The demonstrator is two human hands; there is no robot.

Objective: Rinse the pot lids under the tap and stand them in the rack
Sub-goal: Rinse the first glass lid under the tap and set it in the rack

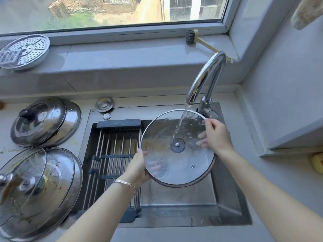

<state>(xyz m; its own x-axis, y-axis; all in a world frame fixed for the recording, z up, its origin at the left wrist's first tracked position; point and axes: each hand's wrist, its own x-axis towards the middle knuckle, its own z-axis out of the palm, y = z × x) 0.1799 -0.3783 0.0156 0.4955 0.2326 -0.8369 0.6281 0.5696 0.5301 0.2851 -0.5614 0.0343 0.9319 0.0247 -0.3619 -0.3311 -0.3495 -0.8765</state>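
Left hand [138, 167] curled round lower-left rim of glass lid [181, 165]; right hand [216, 137] pinches upper-right rim. Lid held tilted over sink [227, 198], under running tap [206, 75]. Fingers [202, 142] behind wet glass blurred; rack [113, 154] partly hidden by left arm [104, 206].

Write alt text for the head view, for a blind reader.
The left hand and right hand hold a glass lid by its rim under the running tap, over the sink. A slatted rack spans the sink's left side, and more lids lie stacked on the counter.
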